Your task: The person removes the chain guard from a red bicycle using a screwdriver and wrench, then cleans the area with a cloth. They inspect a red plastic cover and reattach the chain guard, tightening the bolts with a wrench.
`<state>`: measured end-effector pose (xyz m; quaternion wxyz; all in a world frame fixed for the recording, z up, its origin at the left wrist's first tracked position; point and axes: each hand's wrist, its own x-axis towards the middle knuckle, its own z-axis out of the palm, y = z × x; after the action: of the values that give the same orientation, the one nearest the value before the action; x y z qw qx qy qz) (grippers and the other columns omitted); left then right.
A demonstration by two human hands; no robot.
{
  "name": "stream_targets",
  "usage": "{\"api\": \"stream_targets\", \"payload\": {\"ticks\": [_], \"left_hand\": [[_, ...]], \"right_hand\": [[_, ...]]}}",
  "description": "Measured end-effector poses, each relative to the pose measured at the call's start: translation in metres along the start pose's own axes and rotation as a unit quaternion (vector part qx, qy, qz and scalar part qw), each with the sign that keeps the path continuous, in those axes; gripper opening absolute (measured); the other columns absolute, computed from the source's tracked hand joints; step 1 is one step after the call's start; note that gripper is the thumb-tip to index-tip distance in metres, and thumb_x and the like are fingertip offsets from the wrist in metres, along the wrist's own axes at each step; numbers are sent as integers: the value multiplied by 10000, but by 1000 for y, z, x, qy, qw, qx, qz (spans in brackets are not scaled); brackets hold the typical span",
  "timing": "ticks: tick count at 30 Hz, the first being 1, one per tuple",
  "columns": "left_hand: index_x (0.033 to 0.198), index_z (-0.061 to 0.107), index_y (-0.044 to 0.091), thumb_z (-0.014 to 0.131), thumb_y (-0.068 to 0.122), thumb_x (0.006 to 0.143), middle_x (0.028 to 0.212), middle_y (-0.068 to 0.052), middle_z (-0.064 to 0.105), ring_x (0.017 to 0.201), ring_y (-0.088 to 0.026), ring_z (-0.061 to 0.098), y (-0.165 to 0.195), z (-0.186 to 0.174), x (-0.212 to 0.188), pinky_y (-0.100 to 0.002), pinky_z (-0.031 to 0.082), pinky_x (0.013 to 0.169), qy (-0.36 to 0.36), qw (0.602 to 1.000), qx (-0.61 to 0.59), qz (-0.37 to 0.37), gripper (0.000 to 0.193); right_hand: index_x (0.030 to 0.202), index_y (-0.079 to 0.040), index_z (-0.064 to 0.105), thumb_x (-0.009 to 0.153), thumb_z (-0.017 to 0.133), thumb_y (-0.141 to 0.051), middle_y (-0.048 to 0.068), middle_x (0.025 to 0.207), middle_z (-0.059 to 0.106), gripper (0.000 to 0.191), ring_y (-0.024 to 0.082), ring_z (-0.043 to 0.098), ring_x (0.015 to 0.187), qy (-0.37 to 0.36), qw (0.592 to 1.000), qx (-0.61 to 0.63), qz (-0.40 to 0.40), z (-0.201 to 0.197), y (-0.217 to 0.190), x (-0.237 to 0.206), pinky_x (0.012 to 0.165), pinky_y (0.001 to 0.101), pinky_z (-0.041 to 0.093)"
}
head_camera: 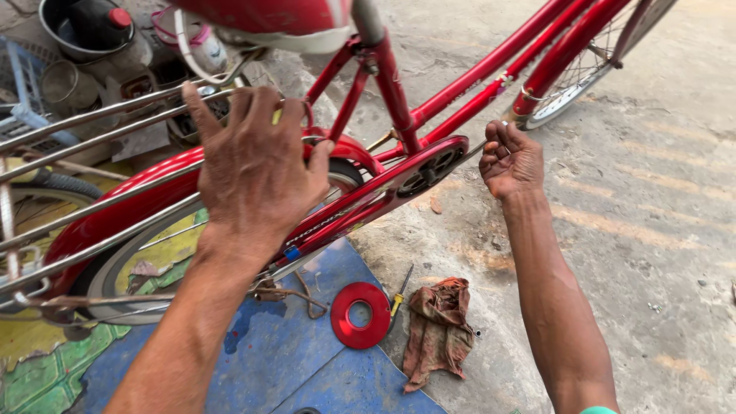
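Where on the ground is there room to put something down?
The bare concrete to the right of the right hand, past the rag, is free. The blue mat left of the red disc has some room. The top left, around the bucket, is crowded.

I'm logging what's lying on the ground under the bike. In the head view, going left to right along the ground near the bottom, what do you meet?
Blue mat → red disc → yellow-handled screwdriver → reddish rag → bare concrete ground.
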<state>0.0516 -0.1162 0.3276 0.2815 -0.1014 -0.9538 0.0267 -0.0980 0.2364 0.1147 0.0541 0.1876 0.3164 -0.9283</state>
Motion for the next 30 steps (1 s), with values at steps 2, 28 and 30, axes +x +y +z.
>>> {"api": "stream_targets", "payload": {"ticks": [2,28,30], "left_hand": [[1116,716,64,784,472,875,1131,-125,637,1164,-295,591,2,-1,0,-759,186,1135,0,1000,-2,1,479],[1149,650,-1,671,334,818,1156,-208,646,1197,-366,585,-1,-14,11,-753,245,1140,-57,995,-73,-47,471],[1193,645,22,628,328,890,1175,-208,651,1198,-346,598,-5,-19,12,-742,255,1172,-79,994,-64,-43,431]], "right_hand": [[1022,-82,742,941,731,-258,17,906,773,194,100,631,674,29,999,-33,-16,-10,3,11,552,217,469],[1106,62,607,1237,540,-183,101,869,604,286,156,577,748,-197,884,-108,-410,72,45,-66,659,268,486],[1114,54,600,1232,506,-228,92,841,603,320,149,595,742,-221,870,-182,-402,86,48,-95,680,263,518]]}}
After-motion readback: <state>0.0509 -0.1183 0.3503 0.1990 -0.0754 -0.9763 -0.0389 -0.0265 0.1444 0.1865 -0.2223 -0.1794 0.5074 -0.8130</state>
